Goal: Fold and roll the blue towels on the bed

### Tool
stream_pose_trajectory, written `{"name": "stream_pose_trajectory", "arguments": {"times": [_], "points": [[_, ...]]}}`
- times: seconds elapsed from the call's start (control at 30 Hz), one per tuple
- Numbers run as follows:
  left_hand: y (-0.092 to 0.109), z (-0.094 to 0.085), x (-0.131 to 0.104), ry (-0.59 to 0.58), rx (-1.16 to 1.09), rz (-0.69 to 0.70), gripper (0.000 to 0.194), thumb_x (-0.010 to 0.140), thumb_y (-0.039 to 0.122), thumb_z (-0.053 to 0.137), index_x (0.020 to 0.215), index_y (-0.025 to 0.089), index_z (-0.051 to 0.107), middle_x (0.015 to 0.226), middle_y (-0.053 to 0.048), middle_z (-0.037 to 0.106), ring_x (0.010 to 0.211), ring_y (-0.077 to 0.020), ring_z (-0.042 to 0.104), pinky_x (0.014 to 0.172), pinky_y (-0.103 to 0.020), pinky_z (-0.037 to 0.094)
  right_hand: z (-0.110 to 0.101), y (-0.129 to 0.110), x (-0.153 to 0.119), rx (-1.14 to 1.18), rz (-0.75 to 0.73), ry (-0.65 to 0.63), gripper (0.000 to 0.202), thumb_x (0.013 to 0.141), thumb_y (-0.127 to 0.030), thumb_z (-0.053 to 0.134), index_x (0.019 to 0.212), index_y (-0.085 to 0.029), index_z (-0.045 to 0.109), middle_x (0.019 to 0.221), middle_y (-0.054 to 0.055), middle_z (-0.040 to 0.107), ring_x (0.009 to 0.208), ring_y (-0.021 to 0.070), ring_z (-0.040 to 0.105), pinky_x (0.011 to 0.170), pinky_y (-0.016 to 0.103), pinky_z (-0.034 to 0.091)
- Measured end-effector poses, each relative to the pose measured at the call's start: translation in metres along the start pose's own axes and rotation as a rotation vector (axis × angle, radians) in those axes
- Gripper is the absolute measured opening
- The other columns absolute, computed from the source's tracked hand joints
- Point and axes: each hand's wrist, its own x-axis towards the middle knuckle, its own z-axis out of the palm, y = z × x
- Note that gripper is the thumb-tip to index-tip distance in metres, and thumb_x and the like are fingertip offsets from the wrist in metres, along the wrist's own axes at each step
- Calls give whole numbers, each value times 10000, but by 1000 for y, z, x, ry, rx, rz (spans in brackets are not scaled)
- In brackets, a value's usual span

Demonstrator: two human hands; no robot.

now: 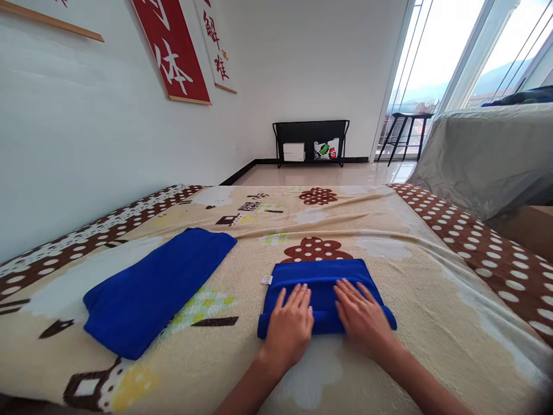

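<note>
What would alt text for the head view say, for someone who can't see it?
A person's left hand and right hand rest on a blue cloth whose near edge is rolled or folded, on a patterned blanket. Another blue cloth lies to the left; a black rack stands beyond.

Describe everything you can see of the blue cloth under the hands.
The blue cloth is plain, deep blue and looks like soft fabric. It lies roughly rectangular on the patterned blanket, its near edge gathered into a thick fold or roll whose ends stick out slightly past the flatter part. A small white tag pokes out at its left edge; any print on that is too small to read. The left hand and right hand rest on it, fingers pointing toward its far edge.
</note>
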Motion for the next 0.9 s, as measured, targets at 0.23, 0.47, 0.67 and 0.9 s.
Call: {"name": "stream_pose_trajectory", "arguments": {"times": [0.23, 0.47, 0.67, 0.9], "points": [[-38, 14, 7, 12, 41, -148, 540, 1003, 400, 350, 1491, 173, 388, 1538, -122, 397, 1430, -276, 378, 1141, -566, 337, 15, 39, 5, -4, 151, 3, 572, 1004, -469, 310, 1512, -211, 365, 1545, 93, 358, 1446, 253, 309, 1148, 536, 310], [-44, 12, 2, 72, 159, -121, 517, 976, 313, 372, 1459, 148, 447, 1513, -145, 433, 1420, -288, 397, 1179, -606, 235, 19, 55, -2, -80, 181, 73, 562, 980, -371, 325, 1473, -124, 431, 1534, 167, 353, 1452, 316, 284, 1159, 623, 210], [-12, 23, 52, -63, 44, -18, 534, 974, 342, 377, 1485, 189, 411, 1557, -76, 383, 1452, -222, 342, 1176, -452, 322, 24, 5, 60, 41, -61, -60, 512, 1004, -421, 354, 1501, -300, 381, 1549, -3, 372, 1444, 139, 311, 1179, 351, 285], [-64, 28, 45, -9, 63, -242, 658, 993, 550, 272, 1538, 182, 286, 1593, -127, 300, 1486, -302, 248, 1175, -616, 186, 28, 87, 45, 26, 177, -41, 710, 960, -668, 302, 1556, -290, 228, 1608, 47, 234, 1484, 255, 205, 1202, 534, 185]]}}
